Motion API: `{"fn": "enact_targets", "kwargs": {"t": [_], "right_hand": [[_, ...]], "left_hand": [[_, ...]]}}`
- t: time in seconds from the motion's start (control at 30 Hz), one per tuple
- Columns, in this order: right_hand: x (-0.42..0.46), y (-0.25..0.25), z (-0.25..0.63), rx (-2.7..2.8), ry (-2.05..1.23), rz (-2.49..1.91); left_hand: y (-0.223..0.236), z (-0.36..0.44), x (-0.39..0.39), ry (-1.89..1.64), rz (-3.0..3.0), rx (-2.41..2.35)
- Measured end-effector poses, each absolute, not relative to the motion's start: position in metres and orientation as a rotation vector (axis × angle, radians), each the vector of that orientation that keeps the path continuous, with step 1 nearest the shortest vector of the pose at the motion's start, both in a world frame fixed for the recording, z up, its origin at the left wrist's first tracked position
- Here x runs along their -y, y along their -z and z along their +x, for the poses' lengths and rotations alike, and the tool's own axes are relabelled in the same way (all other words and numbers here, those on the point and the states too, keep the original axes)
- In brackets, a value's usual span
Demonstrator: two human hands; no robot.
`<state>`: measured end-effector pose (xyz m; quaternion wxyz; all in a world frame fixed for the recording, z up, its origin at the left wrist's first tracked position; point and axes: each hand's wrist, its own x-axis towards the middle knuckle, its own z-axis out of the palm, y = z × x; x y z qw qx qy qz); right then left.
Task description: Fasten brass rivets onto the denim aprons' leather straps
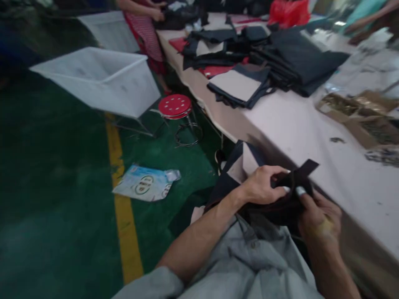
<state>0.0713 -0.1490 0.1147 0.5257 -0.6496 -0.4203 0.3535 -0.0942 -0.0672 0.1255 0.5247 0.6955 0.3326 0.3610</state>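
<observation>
My left hand (264,185) is closed on a dark fabric piece (282,211), pinching its edge between thumb and fingers. Opposite it, my right hand (321,214) grips the same piece, its thumb on top near a short dark strap (307,167) that sticks up. Both hands are close together over my lap, beside the table's edge. More dark cloth with a pale panel (247,160) hangs down in front of my left forearm. The folds hide some of my fingers, and the picture is a little blurred.
Along the table (327,120) lie stacks of dark fabric pieces (299,58) and open cardboard boxes of small metal parts (368,133). A red stool (175,106), a white bin (118,83) and a plastic bag (145,182) are on the green floor. Other people work farther back.
</observation>
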Motion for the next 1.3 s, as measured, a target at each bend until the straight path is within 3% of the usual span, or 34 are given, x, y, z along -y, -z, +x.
{"fn": "enact_targets", "kwargs": {"t": [0.2,0.4,0.57,0.67,0.87,0.97,1.13,1.23,1.3], "right_hand": [[0.086,-0.099,0.079,0.578,-0.971,-1.365],[0.065,-0.089,0.091,0.419,-1.037,-1.282],[0.038,-0.090,0.118,0.450,-1.052,-1.262],[0.016,-0.094,0.146,0.571,-0.912,-1.422],[-0.019,-0.086,0.199,1.018,-0.247,-2.094],[-0.028,-0.075,0.211,1.127,-0.216,-2.285],[-0.037,-0.069,0.221,1.135,-0.316,-2.334],[-0.044,-0.073,0.226,1.157,-0.375,-2.330],[-0.048,-0.074,0.228,1.161,-0.401,-2.302]], "left_hand": [[-0.116,-0.069,0.025,-0.777,1.334,-0.645],[-0.115,-0.045,0.017,-0.809,1.539,-1.085],[-0.119,-0.022,-0.020,-0.776,1.694,-1.119],[-0.123,0.001,-0.048,-0.708,1.841,-1.162],[-0.109,0.048,-0.088,-0.564,2.423,-1.414],[-0.094,0.057,-0.103,-0.455,2.515,-1.421],[-0.080,0.054,-0.119,-0.706,2.626,-1.046],[-0.078,0.049,-0.120,-0.678,2.726,-0.623],[-0.077,0.045,-0.117,-0.665,2.690,-0.596]]}}
